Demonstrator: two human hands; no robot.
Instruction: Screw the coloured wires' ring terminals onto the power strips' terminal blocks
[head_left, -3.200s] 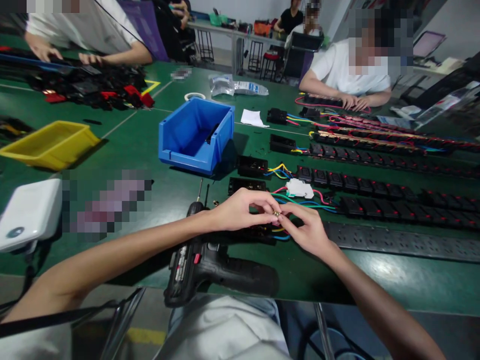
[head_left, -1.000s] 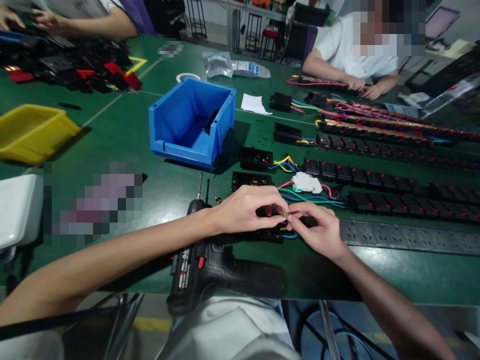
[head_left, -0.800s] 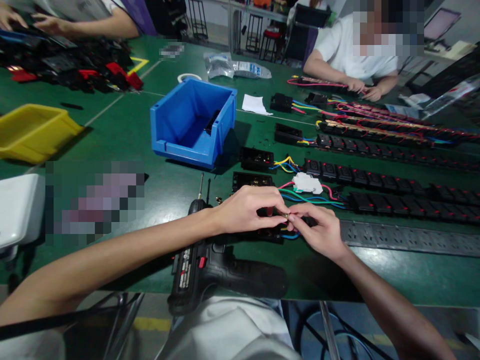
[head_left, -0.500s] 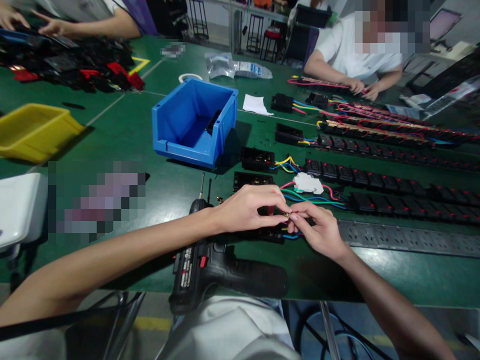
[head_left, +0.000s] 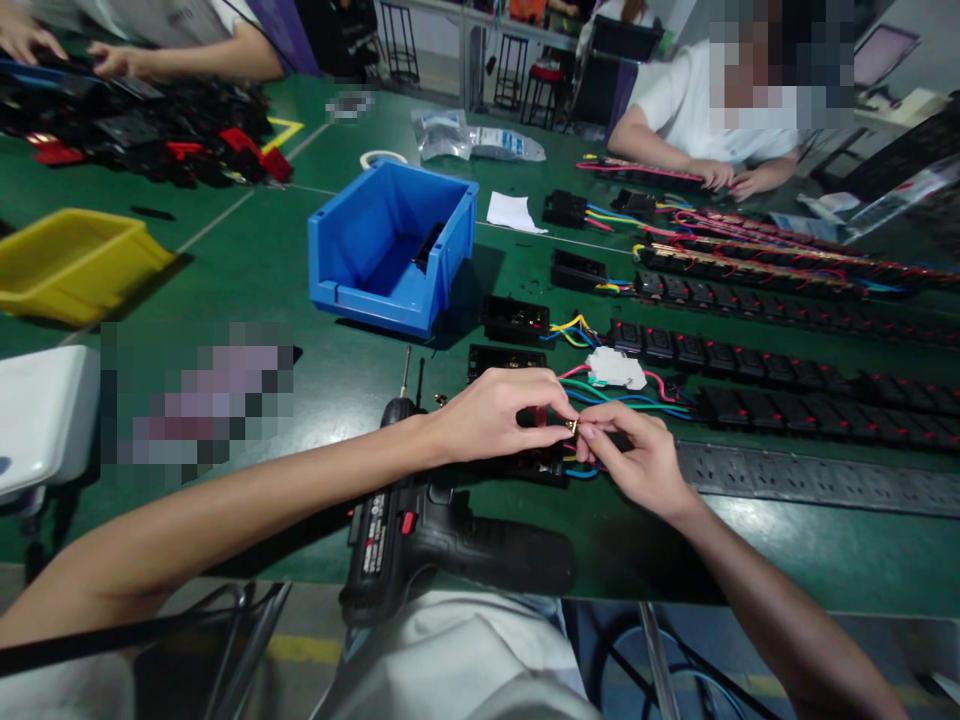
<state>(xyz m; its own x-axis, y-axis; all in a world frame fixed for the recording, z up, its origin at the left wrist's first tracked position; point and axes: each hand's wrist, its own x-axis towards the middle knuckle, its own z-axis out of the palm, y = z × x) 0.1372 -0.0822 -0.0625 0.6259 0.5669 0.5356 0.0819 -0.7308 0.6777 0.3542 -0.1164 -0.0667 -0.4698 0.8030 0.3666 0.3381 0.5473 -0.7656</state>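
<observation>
My left hand (head_left: pixel 510 415) pinches a small brass-coloured metal piece (head_left: pixel 572 427) between thumb and forefinger. Close against it, my right hand (head_left: pixel 634 450) has its thumb and fingertips pressed together at the same piece; whether they grip the piece or a wire end cannot be made out. Below both hands lies a black plastic housing (head_left: pixel 551 468) with coloured wires, partly covered by the left hand. Another open black housing (head_left: pixel 487 357) sits just beyond. A black electric screwdriver (head_left: pixel 382 540) with a pistol grip rests near the table edge, its bit pointing away from me.
A blue bin (head_left: pixel 345 295) holding a black part stands ahead. Black socket strips (head_left: pixel 787 410) with wires run off to the right, one carrying a white block (head_left: pixel 616 368). A yellow bin (head_left: pixel 75 265) is at left. Two co-workers (head_left: pixel 697 110) work across the green table (head_left: pixel 247 260).
The brass piece shows a little more between my fingertips, with the hands almost in place. Across the table, the co-workers' hands have shifted slightly.
</observation>
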